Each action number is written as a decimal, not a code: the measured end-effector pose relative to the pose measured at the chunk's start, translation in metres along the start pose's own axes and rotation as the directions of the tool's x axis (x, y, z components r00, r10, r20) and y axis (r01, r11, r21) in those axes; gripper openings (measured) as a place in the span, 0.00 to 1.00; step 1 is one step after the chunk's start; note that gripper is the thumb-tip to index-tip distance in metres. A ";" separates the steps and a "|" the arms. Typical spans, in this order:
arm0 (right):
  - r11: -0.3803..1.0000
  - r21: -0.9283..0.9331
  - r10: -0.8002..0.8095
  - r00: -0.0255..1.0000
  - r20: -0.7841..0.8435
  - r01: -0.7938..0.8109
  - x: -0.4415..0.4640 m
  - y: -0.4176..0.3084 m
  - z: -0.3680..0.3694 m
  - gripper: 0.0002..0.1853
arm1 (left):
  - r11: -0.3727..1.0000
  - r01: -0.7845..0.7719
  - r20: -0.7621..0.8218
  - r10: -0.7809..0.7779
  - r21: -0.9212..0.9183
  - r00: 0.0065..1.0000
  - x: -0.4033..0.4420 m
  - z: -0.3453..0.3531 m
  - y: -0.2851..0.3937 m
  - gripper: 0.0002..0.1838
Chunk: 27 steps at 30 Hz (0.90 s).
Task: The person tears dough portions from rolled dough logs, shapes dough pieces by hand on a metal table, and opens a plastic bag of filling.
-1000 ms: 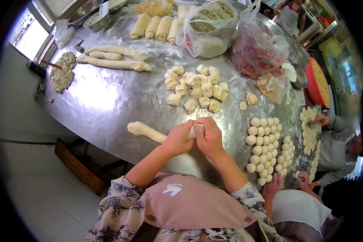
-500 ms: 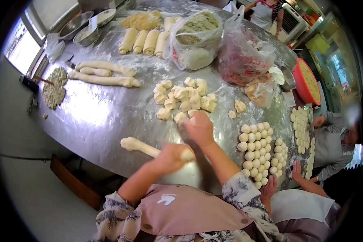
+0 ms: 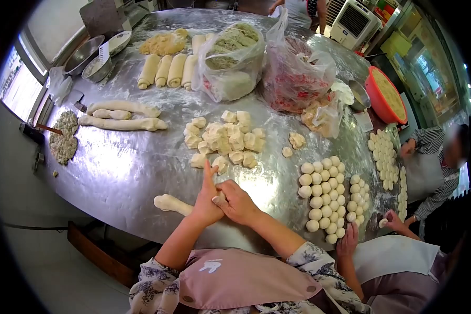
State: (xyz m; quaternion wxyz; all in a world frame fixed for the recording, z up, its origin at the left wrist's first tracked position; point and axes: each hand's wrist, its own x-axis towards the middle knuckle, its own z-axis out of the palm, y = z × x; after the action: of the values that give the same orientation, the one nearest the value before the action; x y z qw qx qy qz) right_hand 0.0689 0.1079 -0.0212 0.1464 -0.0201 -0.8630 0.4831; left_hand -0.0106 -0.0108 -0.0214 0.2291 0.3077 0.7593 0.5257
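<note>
My left hand (image 3: 207, 203) is over a dough rope (image 3: 172, 203), which runs in from the left along the table and disappears behind this hand. One finger of it points up; the others are curled. Pressed against it, my right hand (image 3: 238, 203) has its thumb and fingers closed where a bit of pale dough shows between the two hands. How much dough they cover is hidden. Just beyond lies a pile of cut dough pieces (image 3: 225, 137), with one piece close to my left fingertip.
Dough balls (image 3: 324, 196) stand in rows at right, near a co-worker's hand (image 3: 347, 239). Behind are bags of filling (image 3: 298, 73), dough rolls (image 3: 175, 70) and a red basin (image 3: 387, 94). Dough ropes (image 3: 123, 123) and a grey mixture (image 3: 64, 138) lie left.
My right hand has come back from the dough pile to meet my left hand. My left hand has turned, with a finger now upward. The view has shifted slightly.
</note>
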 end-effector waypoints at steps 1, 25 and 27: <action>1.000 0.001 0.005 1.000 -0.006 -0.005 -0.002 0.003 0.001 0.14 | 0.999 -0.036 -0.014 0.036 -0.025 0.999 -0.002 0.002 -0.004 0.58; 0.974 -0.225 -0.069 0.956 -0.284 0.004 0.015 0.011 0.006 0.11 | 0.993 0.101 0.194 -0.111 0.063 0.975 -0.018 -0.006 -0.018 0.07; 0.944 -0.323 -0.036 0.948 -0.316 -0.072 0.021 0.039 -0.002 0.12 | 0.990 0.117 0.280 -0.092 -0.072 0.955 -0.021 -0.010 0.004 0.07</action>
State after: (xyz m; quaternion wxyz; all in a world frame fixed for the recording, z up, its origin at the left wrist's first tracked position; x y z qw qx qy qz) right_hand 0.0448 0.1337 -0.0477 0.2736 -0.1299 -0.8964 0.3236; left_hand -0.0017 -0.0314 -0.0137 0.3738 0.3269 0.7111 0.4977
